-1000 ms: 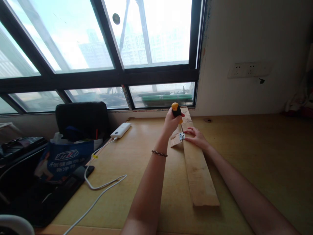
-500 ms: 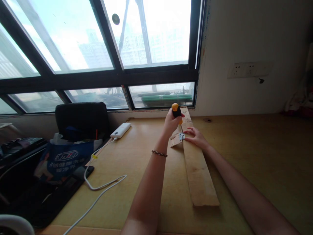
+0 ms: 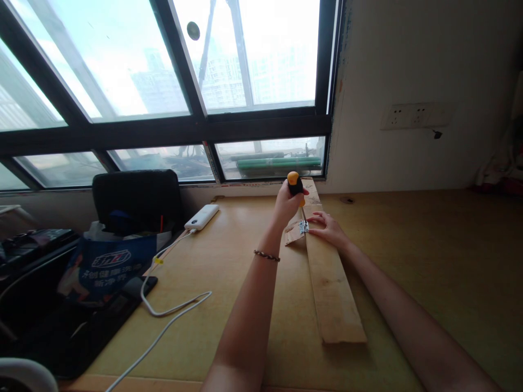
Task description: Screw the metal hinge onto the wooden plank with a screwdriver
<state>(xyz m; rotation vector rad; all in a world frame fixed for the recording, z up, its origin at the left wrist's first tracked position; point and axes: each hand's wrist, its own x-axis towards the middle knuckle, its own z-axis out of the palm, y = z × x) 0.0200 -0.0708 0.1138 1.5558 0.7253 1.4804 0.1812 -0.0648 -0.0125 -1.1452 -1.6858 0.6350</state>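
Observation:
My left hand [image 3: 288, 200] is closed round the black-and-yellow handle of a screwdriver [image 3: 293, 184]. Its shaft slants down to a silver metal hinge [image 3: 303, 226] at the left edge of a long wooden board [image 3: 333, 288]. On the board's right side lies my right hand [image 3: 329, 228], its thumb and fingers spread apart and their tips touching the board beside the hinge. A short piece of wood [image 3: 293, 234] sticks out to the left under the hinge, tilted. The screwdriver's tip and any screw beneath it are too small to make out.
The board rests on a wooden table [image 3: 245, 326] against the window wall. A white power bank [image 3: 202, 217] with a white cable [image 3: 171, 314] lies to the left. Beyond the table's left edge are a black chair [image 3: 137, 196] and a blue bag [image 3: 106, 267].

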